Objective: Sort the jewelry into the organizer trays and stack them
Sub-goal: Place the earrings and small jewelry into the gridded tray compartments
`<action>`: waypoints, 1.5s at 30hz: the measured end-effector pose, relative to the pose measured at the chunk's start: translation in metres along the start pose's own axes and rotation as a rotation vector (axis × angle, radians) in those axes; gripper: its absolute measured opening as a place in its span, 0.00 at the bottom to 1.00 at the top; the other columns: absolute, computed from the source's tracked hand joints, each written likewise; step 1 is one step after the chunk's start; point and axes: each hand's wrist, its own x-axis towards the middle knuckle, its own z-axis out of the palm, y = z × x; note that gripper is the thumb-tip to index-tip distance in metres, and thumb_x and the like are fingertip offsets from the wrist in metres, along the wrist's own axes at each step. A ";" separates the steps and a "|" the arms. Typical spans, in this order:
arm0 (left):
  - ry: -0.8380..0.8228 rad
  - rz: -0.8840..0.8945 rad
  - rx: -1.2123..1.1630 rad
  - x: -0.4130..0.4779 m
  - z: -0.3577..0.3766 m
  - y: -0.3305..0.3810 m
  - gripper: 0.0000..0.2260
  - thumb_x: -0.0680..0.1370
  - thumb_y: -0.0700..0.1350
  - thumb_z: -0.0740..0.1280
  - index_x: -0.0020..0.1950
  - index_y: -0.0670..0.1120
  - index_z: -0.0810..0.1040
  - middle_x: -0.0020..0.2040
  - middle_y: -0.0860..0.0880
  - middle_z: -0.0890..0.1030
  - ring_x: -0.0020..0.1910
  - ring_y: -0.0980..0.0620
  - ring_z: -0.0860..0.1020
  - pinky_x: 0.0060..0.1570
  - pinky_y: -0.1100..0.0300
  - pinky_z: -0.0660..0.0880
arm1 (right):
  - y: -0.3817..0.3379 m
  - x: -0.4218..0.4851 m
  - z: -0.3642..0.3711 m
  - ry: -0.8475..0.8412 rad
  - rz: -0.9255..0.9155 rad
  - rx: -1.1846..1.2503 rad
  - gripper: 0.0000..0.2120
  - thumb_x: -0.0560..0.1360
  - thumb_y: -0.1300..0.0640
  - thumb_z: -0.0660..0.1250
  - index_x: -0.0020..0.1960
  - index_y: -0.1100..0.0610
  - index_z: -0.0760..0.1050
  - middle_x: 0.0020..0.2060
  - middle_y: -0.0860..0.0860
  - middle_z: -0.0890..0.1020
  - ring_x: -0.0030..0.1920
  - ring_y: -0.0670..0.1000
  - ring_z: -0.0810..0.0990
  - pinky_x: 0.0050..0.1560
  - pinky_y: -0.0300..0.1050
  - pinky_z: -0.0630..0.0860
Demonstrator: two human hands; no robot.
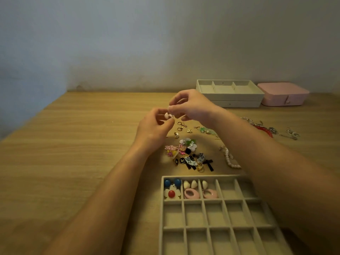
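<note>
Above the table's middle, my left hand [156, 126] and my right hand [191, 105] meet and pinch a small pale pink earring [168, 115] between their fingertips. Below them lies a pile of loose jewelry [189, 155]: flower pieces, black bows, gold hoops. A grey divided organizer tray [219, 227] sits at the near edge. Its top row holds blue and red studs on a white flower [172, 189], cream drops and pink oval earrings [191, 193]. Two stacked cream trays [230, 100] stand at the back.
A pink jewelry box [284, 93] stands beside the stacked trays at the back right. A pearl strand [230, 159] lies right of the pile. Chains and a red piece [265, 128] are spread farther right. The wooden table [73, 153] meets a wall behind.
</note>
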 end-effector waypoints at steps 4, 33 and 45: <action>0.014 0.019 -0.180 -0.014 -0.003 0.019 0.11 0.79 0.49 0.70 0.59 0.46 0.79 0.46 0.49 0.85 0.40 0.55 0.82 0.37 0.62 0.78 | -0.009 -0.024 -0.014 -0.023 0.000 0.156 0.08 0.77 0.62 0.73 0.55 0.61 0.80 0.46 0.55 0.84 0.44 0.51 0.85 0.48 0.46 0.84; -0.275 0.055 -0.339 -0.113 -0.002 0.101 0.12 0.83 0.38 0.64 0.65 0.47 0.80 0.41 0.45 0.79 0.40 0.52 0.79 0.48 0.57 0.82 | -0.039 -0.171 -0.040 0.089 0.048 0.065 0.06 0.78 0.55 0.73 0.49 0.57 0.78 0.43 0.55 0.85 0.41 0.49 0.85 0.43 0.44 0.83; -0.254 0.032 -0.190 -0.124 0.001 0.084 0.18 0.77 0.38 0.72 0.67 0.46 0.77 0.49 0.46 0.84 0.41 0.54 0.84 0.42 0.61 0.83 | -0.019 -0.176 -0.027 0.062 0.156 0.066 0.05 0.78 0.60 0.72 0.53 0.59 0.82 0.46 0.56 0.85 0.45 0.52 0.86 0.43 0.43 0.84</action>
